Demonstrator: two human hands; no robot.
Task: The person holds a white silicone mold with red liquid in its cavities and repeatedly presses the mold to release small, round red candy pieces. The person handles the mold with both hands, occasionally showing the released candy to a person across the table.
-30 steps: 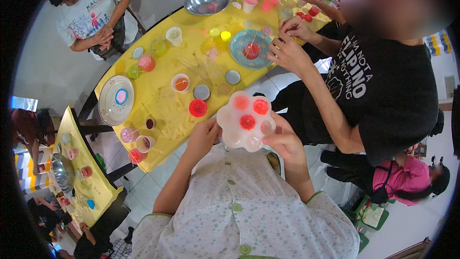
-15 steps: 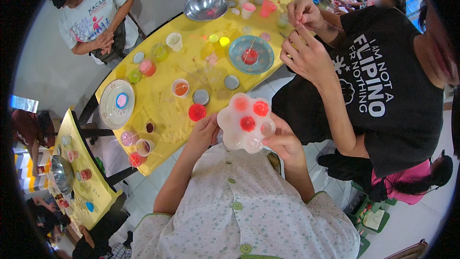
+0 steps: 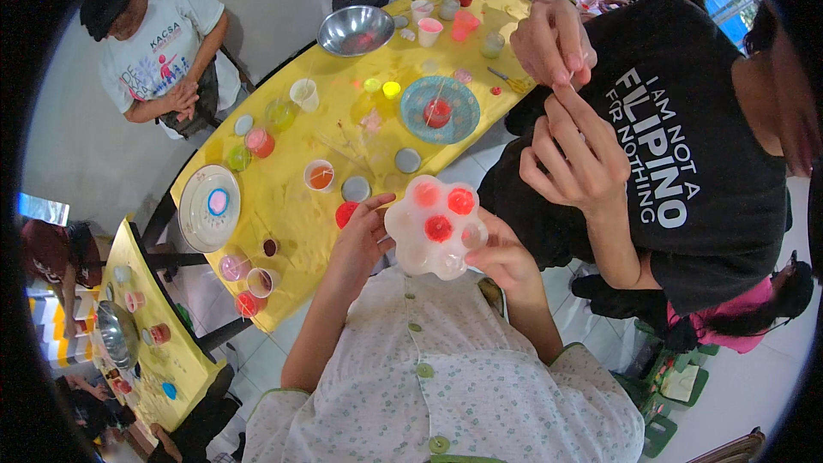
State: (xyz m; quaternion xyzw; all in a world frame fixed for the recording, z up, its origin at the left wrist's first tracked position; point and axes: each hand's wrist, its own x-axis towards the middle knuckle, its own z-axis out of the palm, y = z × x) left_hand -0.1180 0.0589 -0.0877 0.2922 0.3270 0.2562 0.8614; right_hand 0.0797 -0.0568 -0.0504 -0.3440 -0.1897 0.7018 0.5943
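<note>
A white, flower-shaped mould (image 3: 406, 244) with round hollows is held up in front of my chest. Three of its hollows contain red or pinkish-red filling, while the others look pale. My right hand (image 3: 507, 259) grips its right lower edge, thumb on top. Beside its left edge is my left hand (image 3: 362, 236), fingers apart and holding nothing; whether it touches the mould I cannot tell. Just beyond that hand, a round red piece (image 3: 345, 213) lies partly hidden. A grey round tin (image 3: 356, 189) and a cup of orange filling (image 3: 319, 176) stand farther off.
The yellow-covered table (image 3: 291, 287) carries cups, a white plate (image 3: 190, 219), a blue patterned bowl (image 3: 416, 120) and a steel bowl (image 3: 355, 32). Close on the right, a person in a black shirt (image 3: 677, 120) pinches something thin. Another person (image 3: 167, 43) stands far left.
My left hand has loosened from the mould, its fingers spreading. The mould has shifted slightly left and down, still in my right hand. The neighbouring person's hands have moved nearer.
</note>
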